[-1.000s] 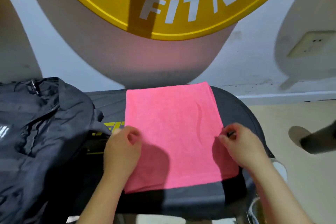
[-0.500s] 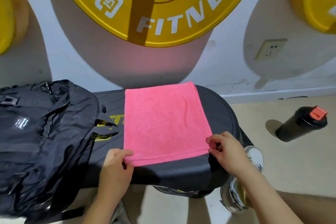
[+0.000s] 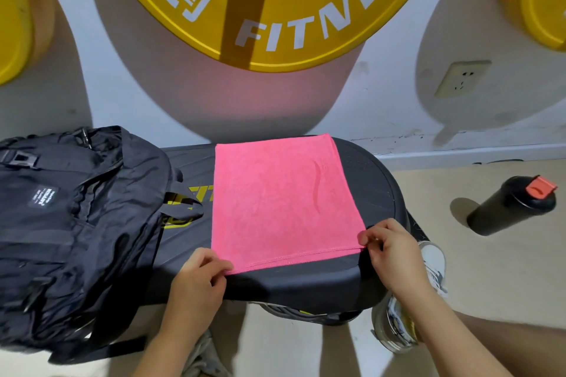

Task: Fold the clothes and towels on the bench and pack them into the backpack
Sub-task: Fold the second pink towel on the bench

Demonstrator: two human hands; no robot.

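Observation:
A pink towel (image 3: 281, 202) lies flat and folded on the black bench (image 3: 376, 190), its doubled near edge facing me. My left hand (image 3: 199, 281) pinches the towel's near left corner. My right hand (image 3: 392, 248) pinches the near right corner. A black backpack (image 3: 67, 223) lies on the left end of the bench, partly hanging over its front edge, with one strap reaching toward the towel.
A black shaker bottle (image 3: 511, 205) with a red lid stands on the floor to the right. A white sneaker (image 3: 435, 263) and a shiny metal leg (image 3: 395, 330) show below the bench's right end. The wall with a yellow disc (image 3: 275, 3) is close behind.
Both hands slid from the towel's sides to its near corners. The towel's near edge now lies farther back on the bench. The view lifted, bringing the bottle into sight.

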